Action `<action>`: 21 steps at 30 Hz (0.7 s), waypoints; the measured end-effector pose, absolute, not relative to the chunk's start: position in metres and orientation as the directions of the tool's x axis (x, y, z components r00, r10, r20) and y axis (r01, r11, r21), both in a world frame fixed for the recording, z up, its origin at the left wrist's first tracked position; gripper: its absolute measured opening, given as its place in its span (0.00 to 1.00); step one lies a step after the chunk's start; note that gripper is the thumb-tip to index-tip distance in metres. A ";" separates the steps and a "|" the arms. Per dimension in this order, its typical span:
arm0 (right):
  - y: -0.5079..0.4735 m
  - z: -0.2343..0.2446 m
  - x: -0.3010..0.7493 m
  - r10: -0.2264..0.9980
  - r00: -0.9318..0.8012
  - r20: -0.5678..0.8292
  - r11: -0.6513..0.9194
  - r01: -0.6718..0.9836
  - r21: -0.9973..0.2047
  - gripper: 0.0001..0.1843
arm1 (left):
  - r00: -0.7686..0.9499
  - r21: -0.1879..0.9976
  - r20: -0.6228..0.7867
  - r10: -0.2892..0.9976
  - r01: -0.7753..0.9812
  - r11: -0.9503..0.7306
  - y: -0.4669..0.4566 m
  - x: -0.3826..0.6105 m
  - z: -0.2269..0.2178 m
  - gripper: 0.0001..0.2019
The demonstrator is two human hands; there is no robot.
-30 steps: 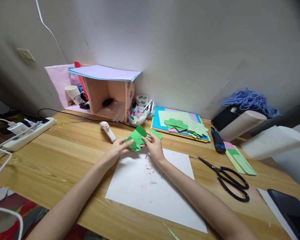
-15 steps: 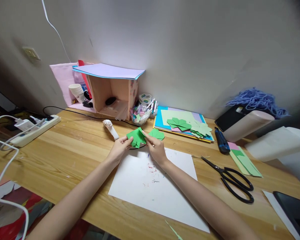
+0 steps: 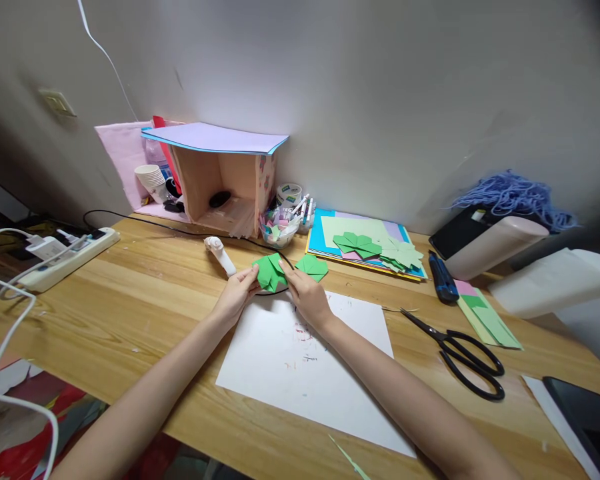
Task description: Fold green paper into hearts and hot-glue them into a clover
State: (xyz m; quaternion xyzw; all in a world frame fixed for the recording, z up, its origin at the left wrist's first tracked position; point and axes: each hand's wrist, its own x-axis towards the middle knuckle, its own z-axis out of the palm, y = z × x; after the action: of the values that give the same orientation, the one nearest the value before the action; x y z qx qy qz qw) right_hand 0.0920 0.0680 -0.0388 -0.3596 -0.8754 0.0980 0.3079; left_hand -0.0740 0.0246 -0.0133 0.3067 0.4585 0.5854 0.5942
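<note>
A folded piece of green paper (image 3: pixel 270 272) is held between my two hands, above the far edge of a white sheet (image 3: pixel 300 373) with small coloured marks. My left hand (image 3: pixel 237 292) pinches its left side. On its right side, the fingers of my right hand (image 3: pixel 305 293) are closed. Just beyond my right hand lies another green folded paper piece (image 3: pixel 313 267) on the table. A white tube-like object (image 3: pixel 220 255) lies close to my left hand. Part of a black cable shows behind the held paper.
Black scissors (image 3: pixel 453 350) and a blue cutter (image 3: pixel 444 280) lie to the right, near paper strips (image 3: pixel 487 320) and a phone (image 3: pixel 580 420). Green paper shapes (image 3: pixel 357 245) rest on a paper stack at the back. An open box (image 3: pixel 220 177) and power strip (image 3: pixel 70 260) are leftward.
The green paper has turned in my hands and now lies flatter, its upper point no longer standing up. Both hands stay at nearly the same place; the view shifted slightly.
</note>
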 end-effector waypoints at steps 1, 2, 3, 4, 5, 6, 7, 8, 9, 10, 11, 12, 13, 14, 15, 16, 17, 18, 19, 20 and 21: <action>0.068 -0.039 0.092 0.686 -0.558 0.468 0.725 0.576 -0.377 0.25 | -0.112 0.906 -0.185 0.976 -0.405 0.125 0.024 -0.074 -0.012 0.20; 0.067 -0.039 0.092 0.682 -0.563 0.467 0.728 0.583 -0.361 0.26 | -0.118 0.909 -0.185 0.976 -0.398 0.124 0.024 -0.073 -0.012 0.20; 0.067 -0.039 0.091 0.679 -0.567 0.466 0.730 0.591 -0.343 0.26 | -0.121 0.911 -0.184 0.975 -0.394 0.123 0.024 -0.073 -0.011 0.20; 0.067 -0.039 0.091 0.676 -0.572 0.465 0.731 0.599 -0.325 0.26 | -0.123 0.912 -0.183 0.975 -0.392 0.121 0.023 -0.073 -0.011 0.20; 0.066 -0.038 0.091 0.671 -0.578 0.464 0.734 0.606 -0.307 0.26 | -0.124 0.912 -0.180 0.976 -0.393 0.118 0.023 -0.073 -0.011 0.21; 0.066 -0.038 0.090 0.666 -0.585 0.463 0.737 0.610 -0.290 0.26 | -0.124 0.911 -0.178 0.976 -0.396 0.116 0.023 -0.073 -0.011 0.20; 0.065 -0.038 0.090 0.661 -0.590 0.463 0.740 0.615 -0.273 0.26 | -0.126 0.910 -0.177 0.976 -0.398 0.114 0.023 -0.074 -0.011 0.20; 0.064 -0.037 0.090 0.658 -0.593 0.464 0.740 0.623 -0.254 0.26 | -0.128 0.910 -0.177 0.976 -0.398 0.112 0.023 -0.074 -0.011 0.20; 0.063 -0.037 0.089 0.656 -0.594 0.466 0.739 0.632 -0.233 0.26 | -0.131 0.911 -0.176 0.976 -0.396 0.111 0.024 -0.074 -0.010 0.20; 0.063 -0.036 0.089 0.653 -0.596 0.467 0.737 0.642 -0.212 0.26 | -0.137 0.913 -0.176 0.975 -0.392 0.110 0.024 -0.075 -0.010 0.20; 0.062 -0.036 0.089 0.652 -0.597 0.468 0.734 0.652 -0.191 0.26 | -0.145 0.915 -0.176 0.974 -0.388 0.108 0.024 -0.075 -0.009 0.20; 0.061 -0.035 0.089 0.649 -0.600 0.468 0.733 0.657 -0.175 0.26 | -0.152 0.917 -0.177 0.972 -0.384 0.107 0.024 -0.075 -0.009 0.20; 0.061 -0.035 0.089 0.647 -0.603 0.467 0.734 0.659 -0.166 0.26 | -0.159 0.917 -0.179 0.971 -0.383 0.107 0.025 -0.075 -0.008 0.20; 0.060 -0.035 0.089 0.643 -0.607 0.467 0.737 0.656 -0.163 0.26 | -0.165 0.917 -0.184 0.969 -0.385 0.109 0.025 -0.075 -0.007 0.20; 0.060 -0.035 0.089 0.640 -0.611 0.466 0.741 0.651 -0.164 0.26 | -0.171 0.915 -0.191 0.967 -0.388 0.112 0.025 -0.075 -0.007 0.19; 0.060 -0.035 0.088 0.636 -0.616 0.465 0.746 0.644 -0.166 0.26 | -0.176 0.912 -0.200 0.964 -0.392 0.118 0.025 -0.075 -0.007 0.19; 0.060 -0.035 0.088 0.631 -0.621 0.465 0.752 0.638 -0.167 0.27 | -0.178 0.910 -0.208 0.962 -0.395 0.123 0.025 -0.075 -0.007 0.19; 0.059 -0.036 0.088 0.625 -0.628 0.464 0.757 0.632 -0.166 0.27 | -0.182 0.909 -0.214 0.960 -0.398 0.127 0.025 -0.075 -0.008 0.18; 0.059 -0.036 0.088 0.620 -0.634 0.462 0.762 0.626 -0.162 0.27 | -0.185 0.907 -0.219 0.958 -0.400 0.130 0.025 -0.076 -0.008 0.18; 0.059 -0.036 0.088 0.616 -0.640 0.459 0.766 0.624 -0.157 0.27 | -0.188 0.906 -0.224 0.956 -0.402 0.133 0.025 -0.076 -0.009 0.19; 0.058 -0.036 0.087 0.614 -0.644 0.456 0.767 0.624 -0.150 0.27 | -0.190 0.904 -0.229 0.955 -0.405 0.137 0.025 -0.076 -0.010 0.19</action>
State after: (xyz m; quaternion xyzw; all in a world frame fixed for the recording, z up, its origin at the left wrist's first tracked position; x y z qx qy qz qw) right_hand 0.0873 0.0582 -0.0357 -0.3414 -0.9066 -0.0105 0.2477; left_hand -0.0761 0.0248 -0.0104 0.2797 0.4914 0.5945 0.5717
